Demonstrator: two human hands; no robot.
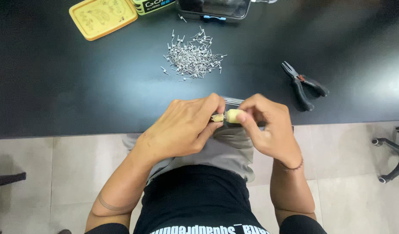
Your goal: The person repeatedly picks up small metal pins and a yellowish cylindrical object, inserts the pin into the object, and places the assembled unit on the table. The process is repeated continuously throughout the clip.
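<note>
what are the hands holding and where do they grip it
Both hands hold one small pale yellow tool: the left hand pinches its left end, the right hand wraps its right part. Thin wires stick out behind.

A heap of small grey metal pins with bent ends [193,56] lies spread on the black desk [69,82], a little toward its far edge, with a few strays just beside it. At the far left of the desk sits a flat yellow rectangular lid or tray with embossed shapes [103,16]; just beside it, at the far edge, stands a green and black box [152,5], then a dark glossy slab with a blue part under it [214,8]. Black-handled small pliers [304,85] lie toward the desk's near right edge. Beyond that edge, black chair legs on castors [392,151] stand on pale floor tiles [346,173].
</note>
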